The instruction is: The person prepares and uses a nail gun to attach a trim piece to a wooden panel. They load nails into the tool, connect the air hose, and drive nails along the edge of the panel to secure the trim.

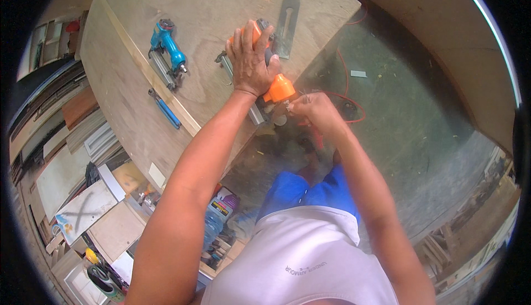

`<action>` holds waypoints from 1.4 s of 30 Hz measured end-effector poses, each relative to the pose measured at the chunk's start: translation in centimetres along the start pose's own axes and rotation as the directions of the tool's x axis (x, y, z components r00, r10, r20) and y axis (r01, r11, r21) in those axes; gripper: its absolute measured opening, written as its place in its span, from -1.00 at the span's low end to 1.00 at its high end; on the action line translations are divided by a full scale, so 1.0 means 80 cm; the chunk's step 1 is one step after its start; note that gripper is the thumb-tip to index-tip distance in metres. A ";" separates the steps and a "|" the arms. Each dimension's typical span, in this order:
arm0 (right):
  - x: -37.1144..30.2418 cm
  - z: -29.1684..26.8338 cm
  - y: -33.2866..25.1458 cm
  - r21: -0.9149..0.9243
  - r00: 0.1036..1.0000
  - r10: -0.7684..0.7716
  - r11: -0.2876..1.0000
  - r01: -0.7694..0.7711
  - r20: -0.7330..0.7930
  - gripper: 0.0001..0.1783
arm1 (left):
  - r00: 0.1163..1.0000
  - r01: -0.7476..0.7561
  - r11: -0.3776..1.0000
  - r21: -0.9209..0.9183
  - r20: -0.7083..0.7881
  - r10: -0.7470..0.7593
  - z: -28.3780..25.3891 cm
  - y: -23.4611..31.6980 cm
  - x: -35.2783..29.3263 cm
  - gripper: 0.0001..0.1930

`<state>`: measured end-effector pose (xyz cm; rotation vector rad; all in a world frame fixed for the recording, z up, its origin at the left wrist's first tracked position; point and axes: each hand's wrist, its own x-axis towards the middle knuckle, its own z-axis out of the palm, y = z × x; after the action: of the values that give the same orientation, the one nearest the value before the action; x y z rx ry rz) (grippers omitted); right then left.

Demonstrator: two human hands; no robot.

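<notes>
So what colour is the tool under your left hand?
Bright orange: the nail gun under the left hand, seen in the head view.

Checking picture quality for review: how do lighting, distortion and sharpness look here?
Head view: even daylight with soft shadows; fisheye bends the plywood table edges near the black rim; the left hand on the orange nail gun is sharp; the right hand is slightly soft; haze veils the floor.

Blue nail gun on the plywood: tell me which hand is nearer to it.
Left. The left hand presses on the orange nail gun, just right of the blue nail gun. The right hand is farther away, at the plywood sheet's edge beyond the orange tool.
</notes>
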<state>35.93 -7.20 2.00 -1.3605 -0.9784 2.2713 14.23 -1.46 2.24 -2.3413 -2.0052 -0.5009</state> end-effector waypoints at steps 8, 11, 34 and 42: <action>0.019 -0.017 0.005 -0.048 0.999 0.011 0.999 -0.009 0.043 -0.83 | 1.000 -0.013 1.000 -0.009 -0.023 0.013 0.002 -0.001 0.000 -0.24; 0.019 -0.015 0.004 -0.026 0.999 0.015 1.000 -0.013 0.049 -0.81 | 0.999 -0.018 1.000 -0.010 -0.028 0.018 0.002 -0.001 0.000 -0.25; 0.051 0.049 0.118 0.561 0.992 -0.011 0.826 -0.060 0.123 -0.89 | 0.999 -0.037 0.999 0.025 -0.029 0.037 0.002 0.000 0.001 -0.25; -0.019 0.028 0.078 -0.450 0.886 -0.333 0.877 0.166 -0.322 -0.68 | 0.999 -0.005 1.000 0.000 -0.034 0.005 0.001 -0.001 -0.002 -0.24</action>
<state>35.19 -13.42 -0.67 -1.6499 -1.4415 1.5620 14.18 -1.56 2.10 -2.3207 -1.9851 -0.5370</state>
